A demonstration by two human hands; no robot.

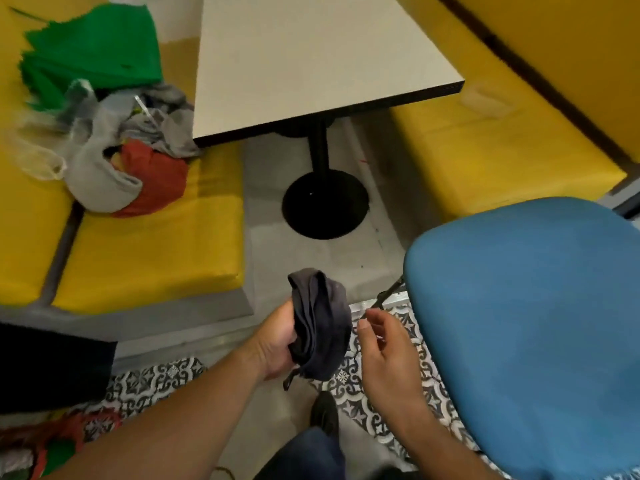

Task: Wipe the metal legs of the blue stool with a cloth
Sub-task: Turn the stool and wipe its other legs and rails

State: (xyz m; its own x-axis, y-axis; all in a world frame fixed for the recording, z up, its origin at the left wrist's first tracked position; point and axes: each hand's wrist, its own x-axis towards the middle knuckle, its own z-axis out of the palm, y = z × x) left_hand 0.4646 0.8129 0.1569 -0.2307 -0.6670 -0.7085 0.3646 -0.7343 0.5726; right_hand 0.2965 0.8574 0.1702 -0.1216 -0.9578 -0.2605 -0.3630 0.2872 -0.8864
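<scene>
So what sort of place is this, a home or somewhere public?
Probably a cafe or diner booth: yellow cushioned benches sit either side of a white pedestal table, with patterned floor tiles nearby. The left hand holds a dark cloth, which suggests cleaning.

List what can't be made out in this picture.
Head view:
Legs: hidden under the stool; one dark strut shows.
Stool's right side: cut off by the frame edge.
Left hand: fingers behind the cloth.
Pile of rags on the bench: blurred.
</scene>
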